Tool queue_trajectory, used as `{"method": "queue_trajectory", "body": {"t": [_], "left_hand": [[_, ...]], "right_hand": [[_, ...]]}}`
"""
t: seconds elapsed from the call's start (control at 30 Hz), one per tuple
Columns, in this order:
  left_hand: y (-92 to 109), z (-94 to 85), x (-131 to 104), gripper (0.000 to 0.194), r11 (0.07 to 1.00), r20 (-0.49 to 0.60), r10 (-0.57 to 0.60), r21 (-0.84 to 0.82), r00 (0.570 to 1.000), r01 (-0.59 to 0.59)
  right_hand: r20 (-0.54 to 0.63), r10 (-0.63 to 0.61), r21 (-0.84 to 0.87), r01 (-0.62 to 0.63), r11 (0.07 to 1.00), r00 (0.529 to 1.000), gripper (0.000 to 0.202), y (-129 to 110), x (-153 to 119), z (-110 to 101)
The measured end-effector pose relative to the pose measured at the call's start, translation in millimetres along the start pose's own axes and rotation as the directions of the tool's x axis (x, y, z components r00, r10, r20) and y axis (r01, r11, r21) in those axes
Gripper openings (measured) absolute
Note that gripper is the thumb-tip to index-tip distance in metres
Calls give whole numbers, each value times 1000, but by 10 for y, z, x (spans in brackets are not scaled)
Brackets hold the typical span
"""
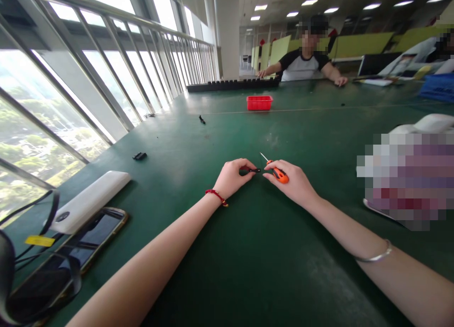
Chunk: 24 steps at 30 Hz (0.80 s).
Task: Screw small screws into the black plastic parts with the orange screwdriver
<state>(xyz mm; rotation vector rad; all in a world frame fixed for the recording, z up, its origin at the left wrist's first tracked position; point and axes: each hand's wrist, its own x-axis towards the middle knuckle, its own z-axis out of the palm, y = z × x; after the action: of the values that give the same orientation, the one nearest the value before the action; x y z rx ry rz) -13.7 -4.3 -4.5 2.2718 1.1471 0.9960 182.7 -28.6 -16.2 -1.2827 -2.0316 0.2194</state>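
My left hand [236,176] is closed on a small black part [254,170], pinched between thumb and fingers just above the green table [227,261]. What kind of part it is, I cannot make out. A short gap to the right, my right hand [292,183] holds an orange-handled screwdriver [280,176]. Its thin metal shaft points up and away to the left, apart from the black part. The palm side of both hands is hidden.
A red bin [259,103] stands ahead, with a black rack-like strip [232,84] behind it. Small black pieces [139,156] lie leftward. A white power bank [90,202] and a phone [71,261] with cables are at left. A person [305,64] sits opposite.
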Motion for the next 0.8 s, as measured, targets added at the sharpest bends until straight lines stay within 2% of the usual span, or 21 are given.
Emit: {"method": "queue_trajectory", "body": {"t": [0.4,0.8], "left_hand": [[74,57,-18,10,1000,44,11,-21,999,-10],[56,55,-4,13,987,98,-45,-152,994,60]], "right_hand": [[67,-1,-60,5,998,998,10,-43,-9,-20],[78,-17,-125,26,992,997,12,-50,-20,-10]]}}
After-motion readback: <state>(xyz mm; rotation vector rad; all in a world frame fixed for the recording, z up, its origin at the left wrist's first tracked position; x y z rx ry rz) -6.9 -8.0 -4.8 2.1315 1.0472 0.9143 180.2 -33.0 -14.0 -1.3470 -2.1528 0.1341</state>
